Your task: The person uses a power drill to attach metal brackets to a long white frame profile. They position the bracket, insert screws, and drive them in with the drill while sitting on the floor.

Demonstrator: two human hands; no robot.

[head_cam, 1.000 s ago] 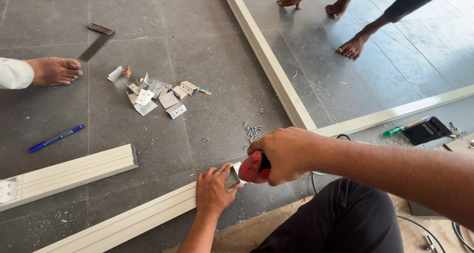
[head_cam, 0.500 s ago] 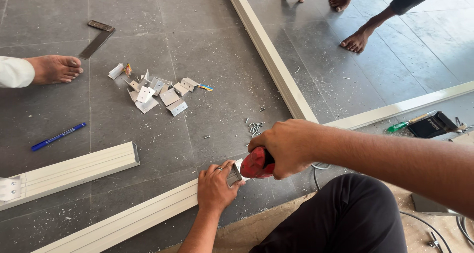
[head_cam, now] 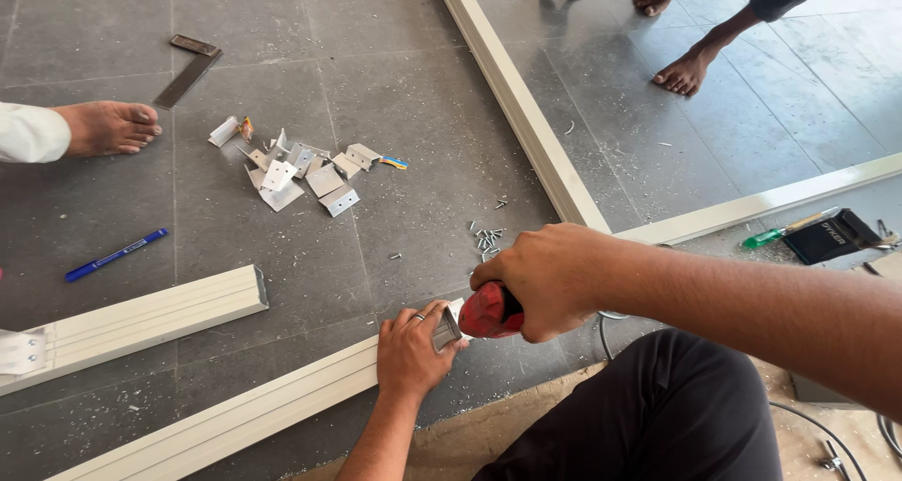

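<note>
A small shiny metal corner piece sits at the end of a long cream metal bar lying on the grey tile floor. The left hand presses down on the bar's end, fingers curled over it and touching the corner piece. The right hand is wrapped tight around a red tool whose tip meets the piece. A little pile of screws lies nearby. Farther off are bent metal brackets and a blue pen.
</note>
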